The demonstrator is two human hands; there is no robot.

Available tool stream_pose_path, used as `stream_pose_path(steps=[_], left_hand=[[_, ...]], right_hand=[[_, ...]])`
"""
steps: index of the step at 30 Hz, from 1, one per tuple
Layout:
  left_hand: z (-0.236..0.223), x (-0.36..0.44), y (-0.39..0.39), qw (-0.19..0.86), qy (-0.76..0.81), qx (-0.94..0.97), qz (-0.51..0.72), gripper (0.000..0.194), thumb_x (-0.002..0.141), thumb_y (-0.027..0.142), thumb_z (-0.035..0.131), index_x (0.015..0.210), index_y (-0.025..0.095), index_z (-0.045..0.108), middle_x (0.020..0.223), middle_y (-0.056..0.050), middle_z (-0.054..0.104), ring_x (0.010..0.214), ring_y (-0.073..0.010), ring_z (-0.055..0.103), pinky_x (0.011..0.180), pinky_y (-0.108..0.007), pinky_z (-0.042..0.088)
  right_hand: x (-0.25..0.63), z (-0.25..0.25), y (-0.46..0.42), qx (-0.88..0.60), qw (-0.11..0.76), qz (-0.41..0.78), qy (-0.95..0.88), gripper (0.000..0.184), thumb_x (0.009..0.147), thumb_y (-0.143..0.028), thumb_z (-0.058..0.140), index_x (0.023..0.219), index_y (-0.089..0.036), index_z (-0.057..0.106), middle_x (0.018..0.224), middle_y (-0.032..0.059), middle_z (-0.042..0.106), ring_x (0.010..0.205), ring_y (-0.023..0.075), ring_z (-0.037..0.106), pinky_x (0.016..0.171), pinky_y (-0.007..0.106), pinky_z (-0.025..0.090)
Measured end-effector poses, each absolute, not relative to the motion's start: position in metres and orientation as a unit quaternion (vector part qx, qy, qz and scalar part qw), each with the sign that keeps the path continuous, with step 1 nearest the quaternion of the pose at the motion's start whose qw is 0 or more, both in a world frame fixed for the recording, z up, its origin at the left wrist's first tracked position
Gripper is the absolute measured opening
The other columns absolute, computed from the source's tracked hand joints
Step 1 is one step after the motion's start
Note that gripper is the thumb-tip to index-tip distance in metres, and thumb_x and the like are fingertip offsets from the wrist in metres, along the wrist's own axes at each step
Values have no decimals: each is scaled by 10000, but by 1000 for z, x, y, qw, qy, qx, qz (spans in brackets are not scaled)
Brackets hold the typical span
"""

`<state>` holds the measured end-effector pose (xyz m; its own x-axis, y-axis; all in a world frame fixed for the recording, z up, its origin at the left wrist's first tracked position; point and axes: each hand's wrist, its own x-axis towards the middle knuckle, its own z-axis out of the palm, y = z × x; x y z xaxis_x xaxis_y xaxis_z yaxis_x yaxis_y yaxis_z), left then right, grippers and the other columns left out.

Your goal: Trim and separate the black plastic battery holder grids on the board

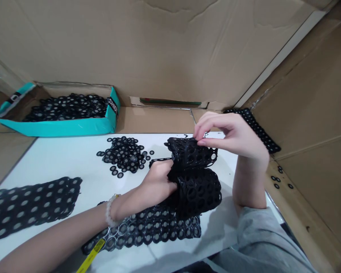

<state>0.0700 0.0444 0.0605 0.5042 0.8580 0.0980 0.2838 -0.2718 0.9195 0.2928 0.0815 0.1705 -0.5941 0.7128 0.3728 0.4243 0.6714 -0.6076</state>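
My left hand point(159, 182), with a beaded bracelet at the wrist, is closed round a bent stack of black perforated sheets point(200, 191). The stack folds into two lobes, an upper one and a lower one, both full of round holes. At the top edge of the upper lobe, my right hand point(220, 131) pinches the sheet between thumb and fingers. Beneath the left hand lies a black sheet with rows of round grey-centred discs point(156, 227). A loose pile of small black rings with grey centres point(125, 155) sits beyond my left forearm.
A turquoise-edged cardboard box point(71, 127) at the back left holds many similar rings. Another dotted black sheet stack point(31, 206) lies at left, and one more point(257, 129) leans at right. A yellow strip point(91, 256) is in front. Cardboard walls point(165, 49) enclose the white table point(93, 189).
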Motion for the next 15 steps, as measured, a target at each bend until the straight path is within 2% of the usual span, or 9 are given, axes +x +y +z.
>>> stream_pose_path(steps=[4,9,15], left_hand=[[61,70,44,476,392,724,309,220,564,58,531,739,147,631,754,5,666,727,-182,601,676,-265,513],[62,71,44,475,374,729,322,282,564,52,519,798,142,649,817,3,687,735,-175,602,657,-253,502],[59,70,44,458,388,735,316,185,586,69,527,736,146,602,747,17,640,681,-155,572,617,-243,468]], right_hand=[[297,178,66,-360,354,202,-839,152,832,-363,710,758,-229,713,784,29,700,757,167,631,727,332,507],[290,182,58,-407,305,164,-845,109,862,-325,667,828,-239,725,826,19,721,745,154,647,710,298,530],[291,179,62,-397,289,175,-853,248,859,-379,671,1023,-205,734,967,49,749,843,172,693,771,288,567]])
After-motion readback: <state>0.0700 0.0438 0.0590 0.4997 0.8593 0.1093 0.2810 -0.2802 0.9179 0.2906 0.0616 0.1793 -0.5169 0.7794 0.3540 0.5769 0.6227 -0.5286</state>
